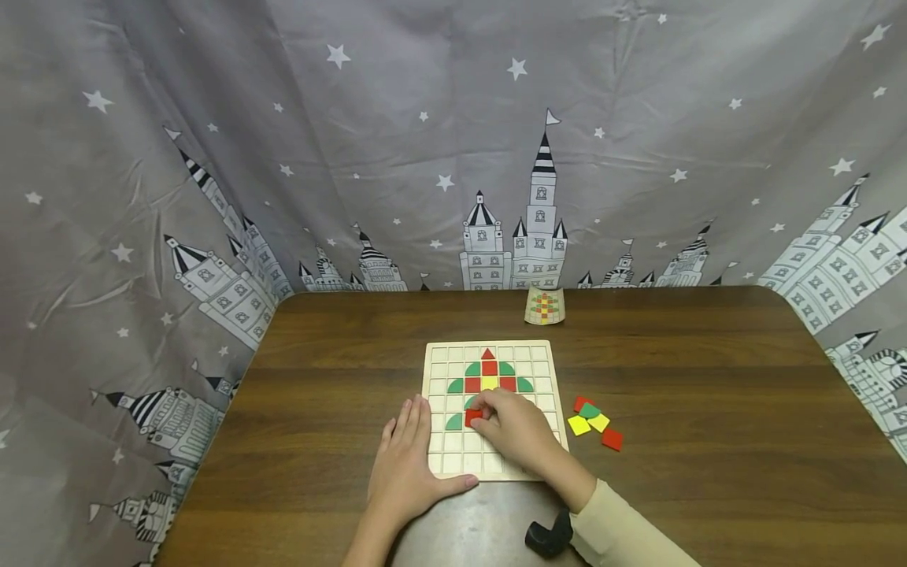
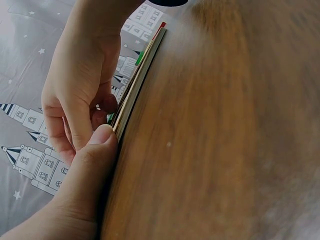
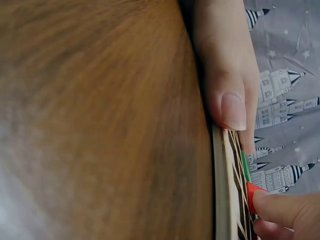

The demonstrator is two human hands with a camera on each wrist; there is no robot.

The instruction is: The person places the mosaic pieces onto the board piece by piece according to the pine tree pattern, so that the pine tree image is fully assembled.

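Observation:
A pale wooden grid board (image 1: 446,463) lies on the table, with red, yellow and green pieces set in its cells as a stepped, tree-like pattern. My right hand (image 1: 520,429) reaches over the board and pinches a red square tile (image 1: 473,418) between thumb and fingertips, at a cell right of a green quarter-round piece (image 1: 454,423). In the right wrist view the red tile (image 3: 252,196) stands tilted at the board's surface. My left hand (image 1: 407,465) steadies the board, fingers straight along its left edge and thumb (image 2: 97,145) on the near edge.
Right of the board lies a loose pile of tiles: red (image 1: 612,439), yellow (image 1: 579,425) and a green one (image 1: 589,410). A small pattern card (image 1: 545,307) stands at the table's back edge. Near the right sleeve is a black object (image 1: 549,537). A grey castle-print curtain (image 1: 397,118) hangs behind.

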